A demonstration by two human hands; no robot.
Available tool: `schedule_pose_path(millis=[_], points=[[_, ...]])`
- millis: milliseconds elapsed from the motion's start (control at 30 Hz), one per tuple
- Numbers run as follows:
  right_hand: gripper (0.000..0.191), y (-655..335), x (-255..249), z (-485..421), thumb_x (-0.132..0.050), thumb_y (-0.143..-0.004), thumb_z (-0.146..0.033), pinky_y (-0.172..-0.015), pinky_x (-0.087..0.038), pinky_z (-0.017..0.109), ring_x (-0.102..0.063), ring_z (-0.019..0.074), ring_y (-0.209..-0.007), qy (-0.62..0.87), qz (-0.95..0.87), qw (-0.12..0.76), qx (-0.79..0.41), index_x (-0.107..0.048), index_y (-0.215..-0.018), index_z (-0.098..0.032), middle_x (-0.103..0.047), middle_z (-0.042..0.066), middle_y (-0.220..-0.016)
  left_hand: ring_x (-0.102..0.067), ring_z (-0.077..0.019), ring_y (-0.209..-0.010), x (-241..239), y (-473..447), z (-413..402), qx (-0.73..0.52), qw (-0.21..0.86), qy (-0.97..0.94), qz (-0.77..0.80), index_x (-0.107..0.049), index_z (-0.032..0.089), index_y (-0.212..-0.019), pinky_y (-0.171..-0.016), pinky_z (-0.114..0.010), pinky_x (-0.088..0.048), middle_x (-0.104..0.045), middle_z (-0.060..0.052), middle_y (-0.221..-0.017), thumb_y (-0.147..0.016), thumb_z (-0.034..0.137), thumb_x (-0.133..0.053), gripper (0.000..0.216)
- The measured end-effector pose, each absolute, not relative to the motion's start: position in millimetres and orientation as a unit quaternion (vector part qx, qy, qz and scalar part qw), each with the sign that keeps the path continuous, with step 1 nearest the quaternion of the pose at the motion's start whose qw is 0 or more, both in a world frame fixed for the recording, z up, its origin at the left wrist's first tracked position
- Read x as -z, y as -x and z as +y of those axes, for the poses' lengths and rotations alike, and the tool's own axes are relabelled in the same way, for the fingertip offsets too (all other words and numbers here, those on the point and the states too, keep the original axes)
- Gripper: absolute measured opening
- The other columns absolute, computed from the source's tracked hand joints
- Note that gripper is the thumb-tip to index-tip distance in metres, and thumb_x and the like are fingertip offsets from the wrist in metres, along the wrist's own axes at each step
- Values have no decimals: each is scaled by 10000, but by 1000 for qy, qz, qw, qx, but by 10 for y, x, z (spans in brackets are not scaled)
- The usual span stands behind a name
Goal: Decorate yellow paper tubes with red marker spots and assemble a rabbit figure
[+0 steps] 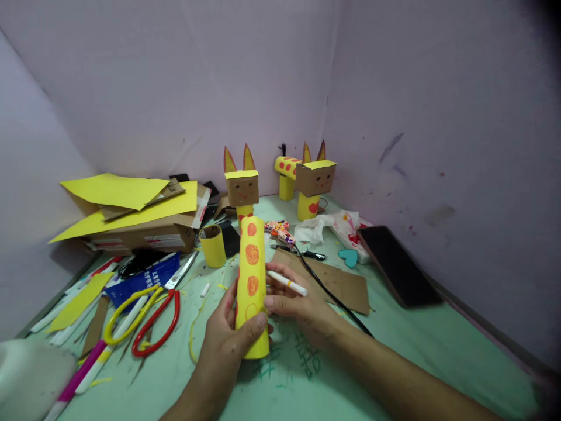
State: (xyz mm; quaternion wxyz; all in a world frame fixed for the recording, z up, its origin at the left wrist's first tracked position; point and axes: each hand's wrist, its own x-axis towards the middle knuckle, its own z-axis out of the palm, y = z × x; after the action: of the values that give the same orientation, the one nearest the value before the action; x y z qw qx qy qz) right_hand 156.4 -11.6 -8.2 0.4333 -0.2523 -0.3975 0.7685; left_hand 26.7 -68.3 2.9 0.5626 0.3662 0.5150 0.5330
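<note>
A yellow paper-covered tube (253, 275) with a column of orange spots stands nearly upright in front of me. The lowest visible spot is only an outline. My left hand (234, 330) is wrapped around the tube's lower part, thumb across its front. My right hand (298, 301) is closed around a white marker (287, 283) with an orange band, and its fingers touch the tube's right side. The marker's writing tip is hidden. Just beyond the tube stands a cardboard cat head (243, 190) with pointed ears on a yellow body, and a short yellow tube (213, 247) is to its left.
Scissors (173, 292) with red and yellow handles lie at left among markers and scraps. Yellow sheets and cardboard (131, 216) are stacked behind. A second cat figure (316, 178), a glue gun (284, 233) with a black cord, cardboard (337, 280) and a phone (398, 266) are at right.
</note>
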Motion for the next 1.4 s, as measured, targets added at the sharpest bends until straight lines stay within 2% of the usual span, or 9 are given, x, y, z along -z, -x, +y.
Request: schedule_pose_path(millis=[100,300,533,733,867,1000,1100,1233,1400], points=[[487,-1541,98,-164,-781,-566,-170,-612,-489,242,-643,156,-747,252,-397,404,-785,-561,-1000,-182,-688,25,-875,-627,-190,-681,-36,-270,-683,-528,566,-370,514,-353,139,-1359,-557,-263,-481,-664,-138,-1102,-578,330,-781,911],[441,-1531,104,-155,-758,-538,-113,-645,-500,271,-642,161,-708,276,-377,440,-767,-585,-937,-189,-697,2,-807,-624,-270,-894,3,-255,-698,-520,590,-387,481,-411,141,-1324,-666,-292,-498,-609,-153,-1211,-542,323,-801,893],[409,-1590,45,-99,-726,-585,-127,-564,-478,219,-623,140,-686,271,-392,481,-736,-579,-962,-182,-688,8,-804,-602,-187,-689,47,-253,-718,-475,638,-385,468,-481,98,-1228,-618,-289,-490,-658,-89,-852,-566,365,-792,779],[450,-1563,35,-148,-730,-590,-152,-503,-466,211,-611,135,-646,289,-402,467,-733,-550,-1001,-181,-679,4,-793,-602,-161,-612,52,-286,-729,-484,617,-389,484,-529,75,-1129,-535,-260,-490,-657,-70,-763,-572,345,-790,671],[452,-1566,44,-135,-752,-603,-187,-648,-510,271,-642,162,-748,295,-427,463,-718,-562,-1014,-188,-690,12,-845,-632,-174,-606,89,-279,-725,-495,615,-354,502,-581,81,-1004,-553,-278,-521,-669,-67,-738,-575,325,-784,533],[366,-1652,-12,-75,-718,-697,-297,-820,-485,338,-647,183,-867,374,-445,554,-596,-592,-1026,-199,-703,41,-937,-635,-169,-596,105,-260,-694,-495,621,-304,526,-588,93,-866,-549,-273,-539,-676,-68,-706,-557,291,-788,418],[270,-1737,-91,-79,-578,-828,-402,-747,-500,328,-646,156,-712,391,-464,619,-499,-642,-990,-196,-712,31,-797,-627,-159,-584,86,-256,-675,-492,624,-287,535,-583,100,-810,-525,-251,-531,-668,-65,-678,-551,261,-781,363],[275,-1769,-110,-181,-529,-865,-391,-550,-468,252,-563,115,-514,364,-556,615,-425,-698,-802,-184,-601,-17,-534,-625,-160,-579,74,-254,-665,-487,626,-276,543,-595,101,-805,-533,-256,-531,-667,-59,-672,-553,245,-770,339],[191,-1729,-33,-300,-514,-866,-276,-493,-441,239,-560,124,-531,338,-676,533,-381,-661,-854,-155,-597,-1,-590,-617,-165,-610,121,-247,-656,-501,633,-275,522,-619,103,-815,-587,-294,-541,-652,-42,-685,-592,255,-754,302]])
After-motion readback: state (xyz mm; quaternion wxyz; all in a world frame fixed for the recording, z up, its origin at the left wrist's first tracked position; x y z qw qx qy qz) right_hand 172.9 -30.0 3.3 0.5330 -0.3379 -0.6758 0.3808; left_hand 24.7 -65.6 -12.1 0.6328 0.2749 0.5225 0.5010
